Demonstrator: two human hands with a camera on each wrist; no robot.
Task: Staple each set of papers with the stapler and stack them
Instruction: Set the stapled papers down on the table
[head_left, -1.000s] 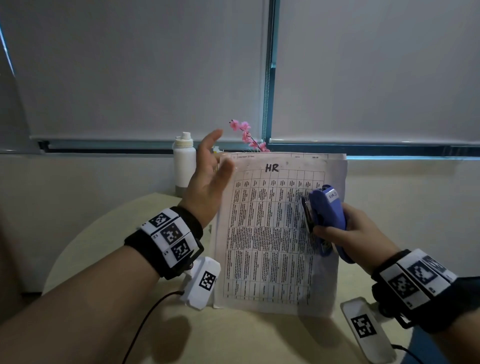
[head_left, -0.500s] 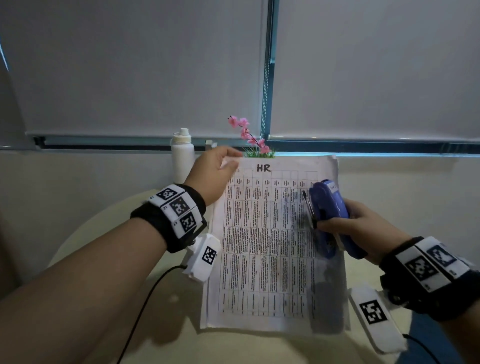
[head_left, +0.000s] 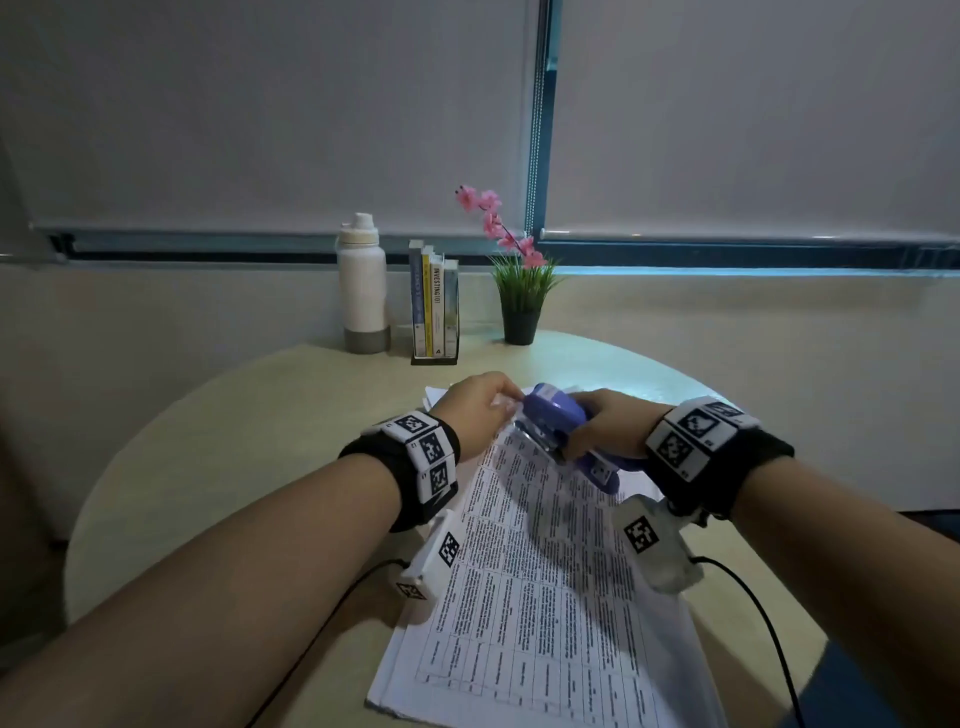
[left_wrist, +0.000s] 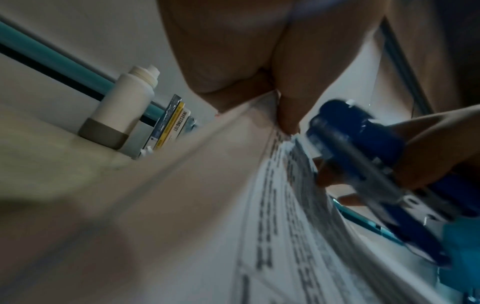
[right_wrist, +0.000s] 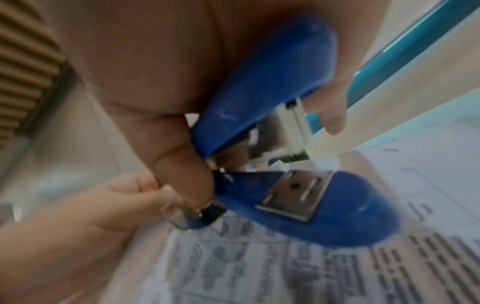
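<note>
A set of printed papers (head_left: 545, 587) with a table of text slopes from the round table up to my left hand (head_left: 480, 402), which pinches its far top-left corner (left_wrist: 270, 107). My right hand (head_left: 605, 421) grips a blue stapler (head_left: 553, 421), held just above the sheet beside that corner. In the right wrist view the stapler (right_wrist: 298, 197) gapes, its metal anvil plate showing, with no paper between its two halves. More white sheets (head_left: 434, 397) lie beyond my left hand, mostly hidden.
At the table's (head_left: 218, 447) far edge stand a white bottle (head_left: 362, 286), a small rack of books (head_left: 434, 306) and a potted plant with pink flowers (head_left: 517, 291). Cables run from both wrists toward me.
The papers, held upright facing me a second ago, have come down to slope toward the table. My left hand went from open to pinching the top corner; the stapler moved left toward it.
</note>
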